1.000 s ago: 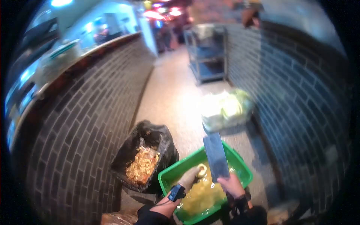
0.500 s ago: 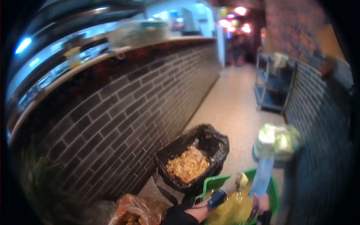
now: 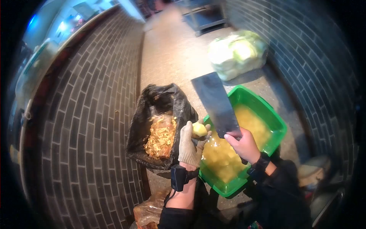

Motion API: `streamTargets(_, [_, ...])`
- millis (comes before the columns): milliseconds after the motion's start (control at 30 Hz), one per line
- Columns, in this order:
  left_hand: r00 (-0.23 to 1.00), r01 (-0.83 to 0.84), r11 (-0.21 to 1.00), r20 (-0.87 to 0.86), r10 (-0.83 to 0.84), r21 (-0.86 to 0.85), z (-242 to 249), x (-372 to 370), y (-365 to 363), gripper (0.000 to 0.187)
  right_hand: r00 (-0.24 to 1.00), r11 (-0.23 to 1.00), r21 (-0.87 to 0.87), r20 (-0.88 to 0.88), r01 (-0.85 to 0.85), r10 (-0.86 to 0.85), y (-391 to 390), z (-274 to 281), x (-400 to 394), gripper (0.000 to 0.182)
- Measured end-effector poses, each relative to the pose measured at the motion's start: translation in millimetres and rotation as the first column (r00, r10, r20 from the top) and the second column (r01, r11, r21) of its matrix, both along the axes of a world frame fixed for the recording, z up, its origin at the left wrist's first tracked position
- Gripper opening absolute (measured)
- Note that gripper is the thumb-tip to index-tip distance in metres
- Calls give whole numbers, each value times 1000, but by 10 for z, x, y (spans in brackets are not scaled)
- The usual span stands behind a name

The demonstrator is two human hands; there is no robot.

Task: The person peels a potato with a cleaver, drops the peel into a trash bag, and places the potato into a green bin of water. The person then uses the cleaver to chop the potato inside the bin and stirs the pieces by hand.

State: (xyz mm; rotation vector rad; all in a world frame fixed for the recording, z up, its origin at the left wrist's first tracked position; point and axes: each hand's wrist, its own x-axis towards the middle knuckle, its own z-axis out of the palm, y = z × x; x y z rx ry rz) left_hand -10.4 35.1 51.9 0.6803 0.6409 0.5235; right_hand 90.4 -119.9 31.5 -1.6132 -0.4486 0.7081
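My left hand [image 3: 189, 148], in a pale knit glove, holds a peeled yellow potato [image 3: 199, 130] between the black-lined bin and the green tub. The fingers curl around its sides, leaving the top exposed. In my bare right hand [image 3: 246, 146] is the handle of a wide-bladed cleaver [image 3: 215, 102], its blade slanting up and away over the tub's left part. Below both hands, the green tub [image 3: 281, 131] holds cloudy yellowish water with pale lumps under the surface. Peelings [image 3: 161, 133] lie in the bin lined with a black bag [image 3: 182, 103], left of my gloved hand.
A clear plastic bag of pale green vegetables [image 3: 238, 55] stands on the floor beyond the tub. Farther off is a wheeled cart [image 3: 206, 17]. Brick walls [image 3: 95, 95] flank the passage. A brownish plastic bag [image 3: 149, 210] sits near my left forearm.
My view has tipped down and swung right. The left hand has risen into clear sight with the potato. The cleaver, still in my right hand, now leans leftward.
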Motion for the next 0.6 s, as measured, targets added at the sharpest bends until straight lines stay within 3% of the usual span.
streamTargets(67, [998,15,1000,-55,-14,18,-5,37,4,50,986,992,123,167,-18,-3,20,-40,23,23])
streamTargets(133, [998,20,994,-67,-13,103,92,39,-65,48,994,993,108,98,-51,41,-45,44,34,26])
streamTargets(167, [990,139,982,-47,-134,126,-27,20,9,57,989,995,75,135,-69,58,-82,53,28,27])
streamTargets(267, [998,27,995,-59,-21,99,-51,137,-110,50,967,998,-22,246,-67,70,-177,121,62,25])
streamTargets(333, [995,94,987,-35,-90,129,-178,122,-105,45,924,988,-147,372,-37,90,-237,142,25,21])
streamTargets(433, [995,37,904,-101,7,425,-298,203,-141,46,903,987,-155,418,-42,104,-293,143,38,18])
streamTargets(600, [983,39,812,-167,72,582,-278,246,-200,45,836,985,-173,542,8,88,-315,73,25,18])
